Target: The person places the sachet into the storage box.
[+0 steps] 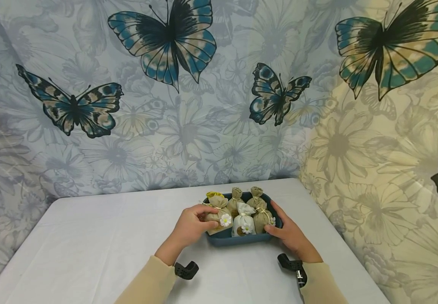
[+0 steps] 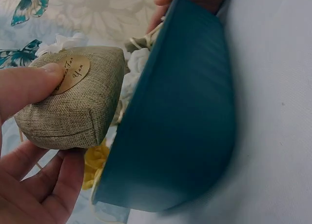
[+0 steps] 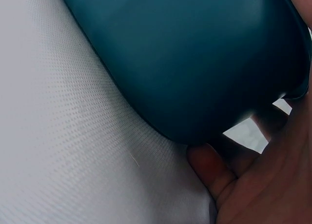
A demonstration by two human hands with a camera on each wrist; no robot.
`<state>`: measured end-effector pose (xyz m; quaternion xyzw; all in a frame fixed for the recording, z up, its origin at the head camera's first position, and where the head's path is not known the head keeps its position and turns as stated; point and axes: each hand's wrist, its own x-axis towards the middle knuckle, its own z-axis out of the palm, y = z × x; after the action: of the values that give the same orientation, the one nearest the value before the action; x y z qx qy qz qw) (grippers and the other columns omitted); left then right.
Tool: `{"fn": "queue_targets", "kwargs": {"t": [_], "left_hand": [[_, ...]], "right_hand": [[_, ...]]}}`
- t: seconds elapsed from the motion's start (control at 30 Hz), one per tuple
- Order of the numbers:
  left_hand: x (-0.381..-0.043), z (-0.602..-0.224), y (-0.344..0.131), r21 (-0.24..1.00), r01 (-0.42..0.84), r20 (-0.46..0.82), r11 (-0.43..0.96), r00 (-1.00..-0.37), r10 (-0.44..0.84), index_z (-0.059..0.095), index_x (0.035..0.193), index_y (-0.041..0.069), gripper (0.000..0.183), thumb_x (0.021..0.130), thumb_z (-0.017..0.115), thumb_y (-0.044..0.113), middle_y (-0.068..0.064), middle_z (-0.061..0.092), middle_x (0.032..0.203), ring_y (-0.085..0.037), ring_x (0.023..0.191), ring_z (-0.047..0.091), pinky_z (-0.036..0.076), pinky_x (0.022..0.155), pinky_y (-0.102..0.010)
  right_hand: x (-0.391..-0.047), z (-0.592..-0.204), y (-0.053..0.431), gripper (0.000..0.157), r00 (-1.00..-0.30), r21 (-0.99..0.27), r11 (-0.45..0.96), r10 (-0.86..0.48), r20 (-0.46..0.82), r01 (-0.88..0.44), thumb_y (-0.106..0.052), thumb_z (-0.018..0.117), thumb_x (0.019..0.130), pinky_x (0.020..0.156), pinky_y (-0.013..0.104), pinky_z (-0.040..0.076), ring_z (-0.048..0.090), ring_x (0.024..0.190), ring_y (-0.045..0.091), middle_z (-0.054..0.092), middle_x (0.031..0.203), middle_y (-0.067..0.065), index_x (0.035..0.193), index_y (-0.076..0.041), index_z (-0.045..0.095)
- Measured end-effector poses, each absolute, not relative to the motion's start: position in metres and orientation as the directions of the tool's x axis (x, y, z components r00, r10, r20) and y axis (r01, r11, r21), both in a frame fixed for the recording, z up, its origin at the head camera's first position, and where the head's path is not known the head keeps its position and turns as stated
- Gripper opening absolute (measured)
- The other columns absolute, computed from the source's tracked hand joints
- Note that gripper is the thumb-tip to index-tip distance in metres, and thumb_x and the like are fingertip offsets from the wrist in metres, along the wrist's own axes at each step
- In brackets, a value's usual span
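Observation:
My left hand [image 1: 190,226] grips a tan burlap sachet [image 1: 215,216], thumb on its front and fingers behind. The sachet has a tied neck and a white daisy; it is held over the left end of a blue plastic bin [image 1: 238,240]. In the left wrist view, an oval tan label [image 2: 73,75] shows beside the thumb. My right hand [image 1: 293,236] holds the bin's right end, its thumb at the front rim. Inside the bin stand a white sachet [image 1: 243,219] and several other burlap sachets [image 1: 261,220]. Something yellow [image 1: 214,194] shows at the back left.
A white cloth [image 1: 101,245] covers the table under the bin. Behind it and to the sides hangs fabric with butterflies [image 1: 171,38] and flowers. Black camera mounts [image 1: 186,270] sit on both wrists.

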<state>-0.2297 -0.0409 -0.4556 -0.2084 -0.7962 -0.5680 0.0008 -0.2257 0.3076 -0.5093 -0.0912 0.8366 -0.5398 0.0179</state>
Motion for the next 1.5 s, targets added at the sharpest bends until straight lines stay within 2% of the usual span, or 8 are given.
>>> {"fn": "queue_targets", "kwargs": {"t": [0.17,0.33,0.43,0.87,0.97,1.13,1.23,1.5], "left_hand": [[-0.233,-0.46,-0.036,0.898,0.331,0.224,0.289,-0.91,0.349,0.077,0.108,0.025,0.023,0.085,0.081,0.024,0.009,0.066,0.112,-0.018,0.094,0.059,0.051,0.074,-0.035],[-0.237,-0.463,-0.036,0.89,0.317,0.209,0.328,-0.922,0.326,0.078,0.105,0.029,0.023,0.083,0.082,0.025,0.011,0.066,0.115,-0.021,0.116,0.056,0.045,0.095,-0.047],[-0.239,-0.465,-0.037,0.873,0.322,0.212,0.367,-0.927,0.309,0.078,0.105,0.03,0.023,0.082,0.083,0.027,0.01,0.065,0.116,-0.024,0.119,0.053,0.04,0.1,-0.052],[-0.24,-0.467,-0.039,0.843,0.332,0.197,0.423,-0.922,0.333,0.078,0.105,0.032,0.023,0.082,0.083,0.032,0.004,0.06,0.111,-0.021,0.109,0.051,0.043,0.093,-0.051],[-0.241,-0.47,-0.041,0.831,0.344,0.199,0.438,-0.918,0.344,0.078,0.106,0.032,0.022,0.084,0.082,0.033,0.004,0.06,0.113,-0.023,0.114,0.05,0.042,0.096,-0.052],[-0.242,-0.477,-0.047,0.82,0.352,0.205,0.452,-0.917,0.343,0.075,0.114,0.027,0.024,0.09,0.077,0.028,0.0,0.057,0.133,-0.029,0.135,0.037,0.034,0.104,-0.058],[-0.243,-0.479,-0.051,0.846,0.329,0.208,0.42,-0.928,0.308,0.074,0.117,0.021,0.026,0.091,0.075,0.023,-0.005,0.05,0.144,-0.031,0.14,0.031,0.034,0.104,-0.058],[-0.247,-0.482,-0.067,0.883,0.273,0.197,0.382,-0.954,0.226,0.073,0.119,0.01,0.027,0.094,0.072,0.018,-0.009,0.052,0.144,-0.035,0.14,0.034,0.03,0.107,-0.06]], "right_hand": [[-0.226,-0.51,0.307,0.09,-0.983,-0.906,0.402,-0.174,0.064,-0.131,-0.026,0.074,0.091,0.11,0.066,0.015,0.011,0.147,0.042,0.013,0.164,0.015,0.161,-0.03,0.017],[-0.227,-0.509,0.306,0.09,-0.98,-0.896,0.418,-0.18,0.078,-0.148,-0.027,0.074,0.091,0.109,0.067,0.016,0.012,0.146,0.042,0.014,0.163,0.015,0.161,-0.028,0.017],[-0.229,-0.509,0.307,0.091,-0.98,-0.883,0.442,-0.179,0.088,-0.16,-0.027,0.074,0.091,0.108,0.067,0.017,0.014,0.146,0.043,0.015,0.163,0.016,0.161,-0.026,0.017],[-0.228,-0.51,0.306,0.089,-0.98,-0.893,0.426,-0.184,0.073,-0.147,-0.028,0.074,0.092,0.109,0.068,0.015,0.011,0.147,0.042,0.013,0.164,0.014,0.161,-0.029,0.018],[-0.228,-0.51,0.306,0.089,-0.98,-0.897,0.418,-0.184,0.072,-0.144,-0.027,0.074,0.092,0.109,0.067,0.015,0.011,0.147,0.042,0.013,0.164,0.014,0.161,-0.028,0.018],[-0.228,-0.509,0.305,0.089,-0.98,-0.897,0.417,-0.185,0.076,-0.149,-0.026,0.074,0.092,0.11,0.066,0.016,0.011,0.147,0.042,0.014,0.164,0.015,0.161,-0.027,0.018],[-0.229,-0.508,0.305,0.09,-0.979,-0.89,0.429,-0.184,0.082,-0.155,-0.027,0.074,0.092,0.109,0.067,0.017,0.013,0.146,0.042,0.014,0.163,0.015,0.161,-0.026,0.017],[-0.229,-0.511,0.309,0.09,-0.982,-0.888,0.439,-0.174,0.068,-0.139,-0.029,0.073,0.092,0.109,0.067,0.017,0.013,0.146,0.043,0.014,0.163,0.016,0.161,-0.029,0.015]]}}
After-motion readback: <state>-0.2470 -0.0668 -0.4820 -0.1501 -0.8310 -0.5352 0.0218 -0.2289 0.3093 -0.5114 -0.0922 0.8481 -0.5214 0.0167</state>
